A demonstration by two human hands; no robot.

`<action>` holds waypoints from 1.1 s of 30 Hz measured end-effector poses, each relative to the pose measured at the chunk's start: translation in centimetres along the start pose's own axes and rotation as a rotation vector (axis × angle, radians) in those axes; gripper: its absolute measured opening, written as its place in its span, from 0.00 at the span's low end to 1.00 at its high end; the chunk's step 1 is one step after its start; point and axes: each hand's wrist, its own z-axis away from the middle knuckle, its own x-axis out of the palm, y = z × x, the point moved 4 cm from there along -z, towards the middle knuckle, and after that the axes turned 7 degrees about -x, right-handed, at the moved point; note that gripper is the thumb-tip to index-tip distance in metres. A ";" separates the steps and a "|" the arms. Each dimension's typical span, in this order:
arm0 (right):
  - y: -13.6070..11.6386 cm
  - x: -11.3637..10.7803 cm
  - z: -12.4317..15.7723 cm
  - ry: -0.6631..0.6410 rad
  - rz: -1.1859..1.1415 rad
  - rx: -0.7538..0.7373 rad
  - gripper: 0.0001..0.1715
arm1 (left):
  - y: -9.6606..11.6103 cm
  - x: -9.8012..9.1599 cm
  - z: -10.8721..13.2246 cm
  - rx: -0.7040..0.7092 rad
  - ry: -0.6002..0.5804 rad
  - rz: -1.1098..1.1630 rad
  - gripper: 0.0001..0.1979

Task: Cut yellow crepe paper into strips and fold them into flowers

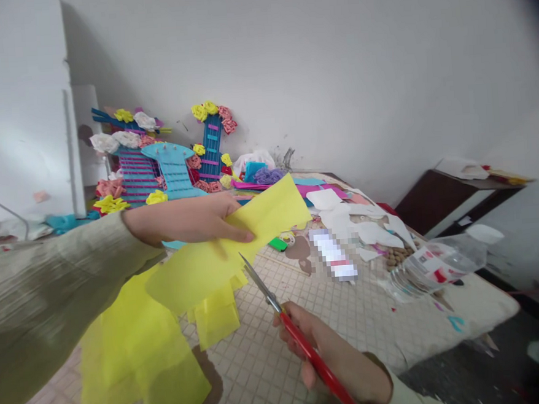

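My left hand (201, 218) grips a long yellow sheet (270, 211), thumb on top, holding it above the table. In my right hand (320, 340) is a pair of red-handled scissors (302, 341), blades pointing up and left toward the sheet's lower edge. The blades look closed or nearly so, and their tip is close to the sheet; whether they touch I cannot tell. Beneath my left forearm, larger yellow sheets (141, 340) lie overlapping on the table. Smaller yellow pieces (217, 319) rest beside them, just below the held sheet.
Decorated blue craft pieces with paper flowers (175, 168) lean near the wall. White scraps (368, 226) lie at the back right, near a blurred-out phone (333, 256). A clear plastic bottle (431, 267) lies near the right edge of the checked tabletop (272, 374). A brown cabinet (454, 204) stands beyond.
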 end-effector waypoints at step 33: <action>0.7 0.4 -0.5 -0.144 -0.180 0.081 0.32 | -0.3 1.8 -0.7 0.065 -0.074 -0.336 0.17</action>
